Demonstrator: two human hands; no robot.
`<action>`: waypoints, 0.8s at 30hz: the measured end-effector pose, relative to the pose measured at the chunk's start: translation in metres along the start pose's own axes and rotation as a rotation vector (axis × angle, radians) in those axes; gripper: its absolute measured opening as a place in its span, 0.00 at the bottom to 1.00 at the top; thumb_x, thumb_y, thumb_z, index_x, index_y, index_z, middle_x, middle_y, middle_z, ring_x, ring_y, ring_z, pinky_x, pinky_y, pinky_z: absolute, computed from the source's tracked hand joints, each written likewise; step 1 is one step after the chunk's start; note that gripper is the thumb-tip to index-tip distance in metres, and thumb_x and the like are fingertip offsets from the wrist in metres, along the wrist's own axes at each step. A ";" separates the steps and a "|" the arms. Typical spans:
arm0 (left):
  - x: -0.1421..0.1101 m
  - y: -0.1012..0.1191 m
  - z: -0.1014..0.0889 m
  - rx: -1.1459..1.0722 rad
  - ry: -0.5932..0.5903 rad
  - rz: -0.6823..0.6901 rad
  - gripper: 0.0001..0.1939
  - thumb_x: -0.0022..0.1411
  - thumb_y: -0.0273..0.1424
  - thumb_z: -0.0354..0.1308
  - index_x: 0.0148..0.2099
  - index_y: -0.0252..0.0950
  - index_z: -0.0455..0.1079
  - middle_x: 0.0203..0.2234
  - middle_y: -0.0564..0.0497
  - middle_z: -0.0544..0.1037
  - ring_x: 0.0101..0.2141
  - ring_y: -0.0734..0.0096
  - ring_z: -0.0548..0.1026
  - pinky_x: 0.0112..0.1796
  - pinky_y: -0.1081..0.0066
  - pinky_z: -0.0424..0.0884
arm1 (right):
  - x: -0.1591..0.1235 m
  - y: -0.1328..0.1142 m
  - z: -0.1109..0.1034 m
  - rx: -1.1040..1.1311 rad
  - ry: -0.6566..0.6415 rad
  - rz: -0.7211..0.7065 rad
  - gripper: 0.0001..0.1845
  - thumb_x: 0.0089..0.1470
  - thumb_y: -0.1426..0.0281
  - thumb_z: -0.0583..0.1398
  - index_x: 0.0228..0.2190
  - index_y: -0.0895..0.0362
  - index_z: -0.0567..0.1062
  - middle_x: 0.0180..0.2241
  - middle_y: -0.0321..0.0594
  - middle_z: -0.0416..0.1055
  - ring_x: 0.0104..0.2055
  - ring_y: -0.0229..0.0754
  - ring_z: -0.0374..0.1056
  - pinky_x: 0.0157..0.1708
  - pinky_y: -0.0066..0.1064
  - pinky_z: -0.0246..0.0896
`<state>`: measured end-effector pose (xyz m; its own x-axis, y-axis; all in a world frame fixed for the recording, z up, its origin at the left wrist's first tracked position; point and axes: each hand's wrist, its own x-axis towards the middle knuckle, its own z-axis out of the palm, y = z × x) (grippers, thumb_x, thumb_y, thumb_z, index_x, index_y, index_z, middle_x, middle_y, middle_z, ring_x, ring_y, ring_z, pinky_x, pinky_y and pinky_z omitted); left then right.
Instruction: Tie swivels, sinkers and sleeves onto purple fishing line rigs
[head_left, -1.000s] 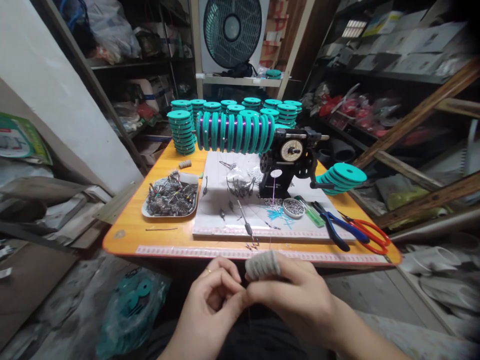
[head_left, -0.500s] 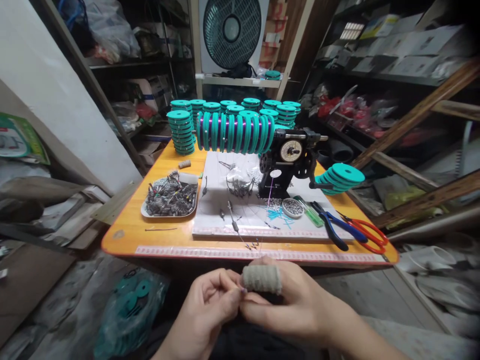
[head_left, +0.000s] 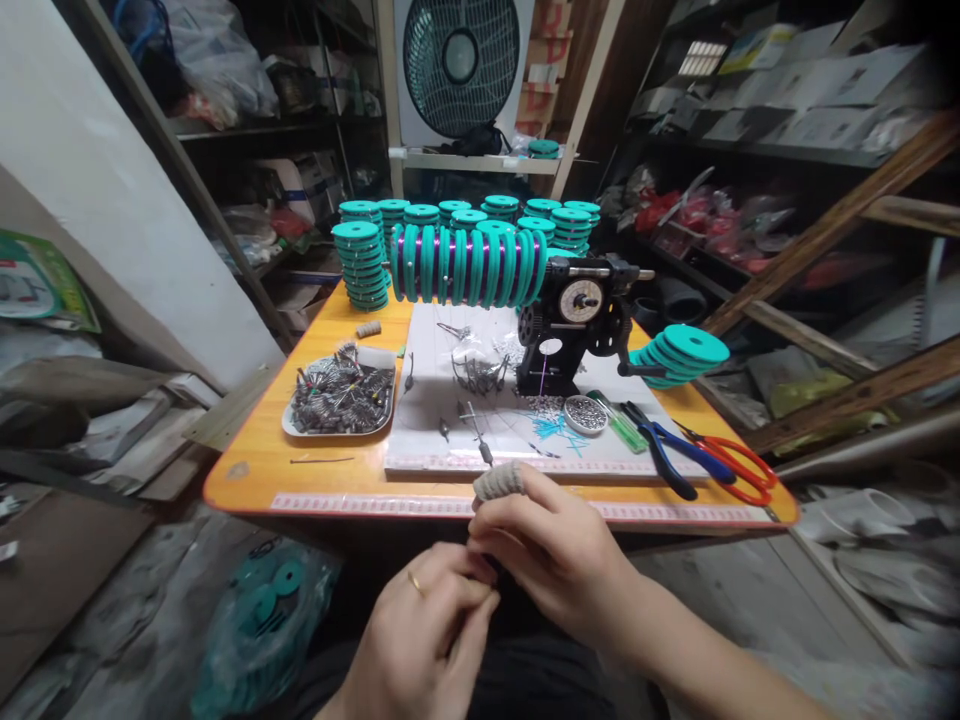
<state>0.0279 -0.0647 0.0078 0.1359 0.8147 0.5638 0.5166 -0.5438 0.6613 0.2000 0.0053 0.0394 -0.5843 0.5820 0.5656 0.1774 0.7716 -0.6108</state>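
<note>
In front of the table edge my left hand [head_left: 424,635] is closed in a pinch, a ring on one finger. Whatever it holds is too small to make out. My right hand [head_left: 566,560] meets it at the fingertips, its thumb and fingers pressed together on something hidden. A grey ribbed wrap [head_left: 501,482] covers its index finger. Just beyond that finger a dark sinker [head_left: 485,453] lies on a thin wire over the white board [head_left: 420,455]. Another small sinker [head_left: 443,430] rests to its left. Thin line is hard to follow between them.
A black winding machine [head_left: 574,320] carries a row of teal spools [head_left: 469,265]. A tray of sinkers [head_left: 341,395] stands left. A dish of small metal parts [head_left: 586,414], blue-handled pliers [head_left: 660,455] and red-handled scissors [head_left: 742,475] lie right. Stacked teal spools [head_left: 360,265] stand behind.
My right hand has moved up and forward, its wrapped finger now over the table edge. My left hand has turned, showing its back. The sinker near the fingers has shifted slightly right.
</note>
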 end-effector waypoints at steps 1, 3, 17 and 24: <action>0.001 0.001 -0.001 -0.236 -0.056 -0.270 0.07 0.60 0.26 0.59 0.28 0.34 0.70 0.31 0.51 0.77 0.31 0.83 0.76 0.29 0.86 0.69 | -0.002 -0.001 -0.002 0.004 -0.026 -0.053 0.05 0.61 0.78 0.56 0.39 0.59 0.70 0.33 0.41 0.66 0.33 0.36 0.64 0.32 0.25 0.63; 0.004 0.003 -0.003 -0.710 -0.107 -0.770 0.16 0.57 0.36 0.65 0.25 0.33 0.66 0.31 0.52 0.75 0.30 0.85 0.73 0.28 0.87 0.68 | -0.006 -0.004 -0.006 0.010 -0.103 -0.118 0.04 0.59 0.77 0.56 0.37 0.58 0.68 0.31 0.39 0.66 0.33 0.36 0.64 0.32 0.26 0.64; -0.006 -0.003 0.004 0.318 0.148 0.291 0.07 0.57 0.17 0.57 0.36 0.31 0.74 0.33 0.49 0.76 0.34 0.81 0.75 0.36 0.82 0.73 | -0.001 0.002 0.006 0.055 0.026 0.070 0.07 0.64 0.75 0.58 0.34 0.59 0.76 0.32 0.39 0.65 0.31 0.33 0.64 0.28 0.25 0.59; 0.003 0.006 -0.002 -0.657 -0.090 -0.749 0.16 0.57 0.36 0.65 0.24 0.33 0.66 0.30 0.52 0.75 0.29 0.87 0.73 0.27 0.89 0.67 | -0.005 -0.003 -0.004 -0.002 -0.077 -0.170 0.04 0.60 0.78 0.56 0.35 0.58 0.69 0.30 0.38 0.65 0.32 0.37 0.61 0.30 0.27 0.61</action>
<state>0.0295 -0.0655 0.0146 0.0443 0.9902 -0.1321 -0.0708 0.1351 0.9883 0.2054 0.0009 0.0406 -0.6649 0.4223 0.6161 0.0728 0.8576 -0.5092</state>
